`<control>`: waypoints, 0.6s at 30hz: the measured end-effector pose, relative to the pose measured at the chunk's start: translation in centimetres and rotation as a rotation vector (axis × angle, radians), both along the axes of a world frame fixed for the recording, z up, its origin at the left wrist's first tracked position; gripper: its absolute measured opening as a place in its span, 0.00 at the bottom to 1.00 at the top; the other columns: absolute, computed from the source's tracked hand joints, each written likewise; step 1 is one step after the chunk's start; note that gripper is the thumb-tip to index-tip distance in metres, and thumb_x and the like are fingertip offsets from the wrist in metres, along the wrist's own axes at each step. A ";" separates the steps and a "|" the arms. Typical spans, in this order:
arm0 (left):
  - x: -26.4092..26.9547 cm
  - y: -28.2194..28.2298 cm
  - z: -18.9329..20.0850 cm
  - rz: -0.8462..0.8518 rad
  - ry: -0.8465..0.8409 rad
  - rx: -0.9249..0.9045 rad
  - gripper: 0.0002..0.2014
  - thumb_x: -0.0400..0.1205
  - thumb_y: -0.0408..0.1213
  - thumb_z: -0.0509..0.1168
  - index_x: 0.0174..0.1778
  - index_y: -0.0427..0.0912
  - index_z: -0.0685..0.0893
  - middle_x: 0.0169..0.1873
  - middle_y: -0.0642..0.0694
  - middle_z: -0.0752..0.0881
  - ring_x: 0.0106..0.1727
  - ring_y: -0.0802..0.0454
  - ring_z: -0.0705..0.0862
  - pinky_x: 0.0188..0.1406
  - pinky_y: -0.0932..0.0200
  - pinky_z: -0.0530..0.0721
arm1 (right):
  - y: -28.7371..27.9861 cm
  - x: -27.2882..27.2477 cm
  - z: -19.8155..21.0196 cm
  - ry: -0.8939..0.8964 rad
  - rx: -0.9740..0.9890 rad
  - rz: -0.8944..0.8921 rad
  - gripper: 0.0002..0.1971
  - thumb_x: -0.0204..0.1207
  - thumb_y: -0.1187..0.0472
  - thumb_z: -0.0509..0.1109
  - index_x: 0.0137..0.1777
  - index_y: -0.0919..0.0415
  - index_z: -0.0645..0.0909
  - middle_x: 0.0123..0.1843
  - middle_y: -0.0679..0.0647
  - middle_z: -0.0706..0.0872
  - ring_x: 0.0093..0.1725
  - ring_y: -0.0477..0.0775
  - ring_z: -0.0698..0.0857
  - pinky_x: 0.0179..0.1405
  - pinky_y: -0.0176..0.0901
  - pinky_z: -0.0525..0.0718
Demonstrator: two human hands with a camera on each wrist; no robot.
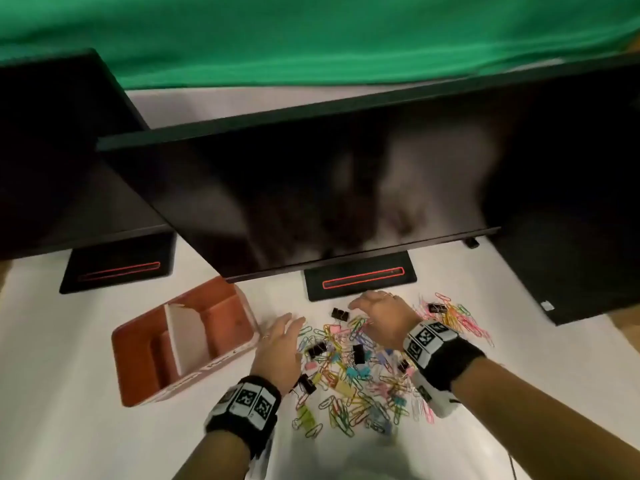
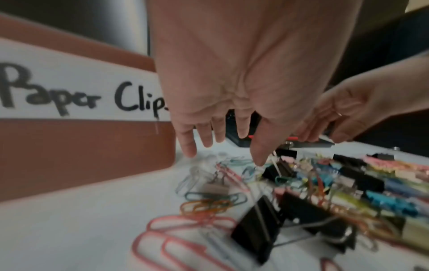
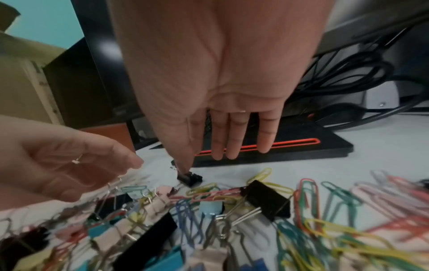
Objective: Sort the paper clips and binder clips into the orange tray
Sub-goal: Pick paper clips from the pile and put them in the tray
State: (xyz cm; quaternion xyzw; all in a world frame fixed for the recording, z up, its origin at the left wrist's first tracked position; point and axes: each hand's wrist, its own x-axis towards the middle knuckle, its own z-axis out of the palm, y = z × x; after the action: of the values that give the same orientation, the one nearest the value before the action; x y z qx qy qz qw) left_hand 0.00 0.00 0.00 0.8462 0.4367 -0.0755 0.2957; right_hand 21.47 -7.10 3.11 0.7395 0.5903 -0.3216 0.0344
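Note:
The orange tray [image 1: 138,368] stands at the left of the white table, split by a white divider; its front wall carries a "Paper Clips" label [image 2: 81,95]. A mixed pile of coloured paper clips and binder clips [image 1: 360,375] lies in the middle. My left hand [image 1: 287,329] hovers over the pile's left edge with fingers [image 2: 190,146] spread and straight, holding nothing. My right hand [image 1: 367,303] reaches over the pile's far side. Its thumb tip touches a small black binder clip [image 3: 192,178] lying on the table, and the other fingers [image 3: 234,143] are straight.
Two dark monitors stand behind the pile, on black bases with red stripes [image 1: 360,282] [image 1: 117,271]. A black computer case [image 1: 571,237] is at the right, and black cables [image 3: 348,73] hang behind the monitor base. A green cloth covers the back.

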 end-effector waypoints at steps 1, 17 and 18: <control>0.1 0.4 -0.5 -0.035 0.025 0.006 0.33 0.77 0.26 0.61 0.77 0.51 0.61 0.78 0.49 0.62 0.76 0.46 0.65 0.78 0.48 0.64 | 0.8 -0.1 -0.5 -0.028 -0.042 0.022 0.24 0.76 0.56 0.66 0.73 0.47 0.69 0.75 0.50 0.72 0.73 0.55 0.72 0.74 0.53 0.69; 0.6 2.1 -3.0 -0.036 -0.084 -0.038 0.09 0.80 0.34 0.64 0.55 0.43 0.82 0.53 0.46 0.84 0.54 0.47 0.81 0.56 0.54 0.79 | 0.9 -1.2 -3.9 -0.043 -0.199 -0.024 0.09 0.79 0.57 0.62 0.56 0.52 0.80 0.55 0.49 0.87 0.57 0.54 0.83 0.71 0.55 0.71; 0.7 2.0 -2.9 -0.047 -0.068 -0.032 0.09 0.80 0.35 0.63 0.56 0.42 0.81 0.53 0.46 0.83 0.54 0.47 0.81 0.56 0.54 0.78 | 0.6 -1.3 -3.9 -0.040 -0.181 -0.018 0.09 0.80 0.56 0.62 0.55 0.51 0.81 0.55 0.48 0.87 0.57 0.53 0.83 0.71 0.55 0.70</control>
State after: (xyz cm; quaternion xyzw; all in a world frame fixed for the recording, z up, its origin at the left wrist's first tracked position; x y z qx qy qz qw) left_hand 0.68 2.03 -2.92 0.8534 0.4051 -0.0606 0.3223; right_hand 20.22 -6.51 -0.77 0.7451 0.5511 -0.3591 0.1101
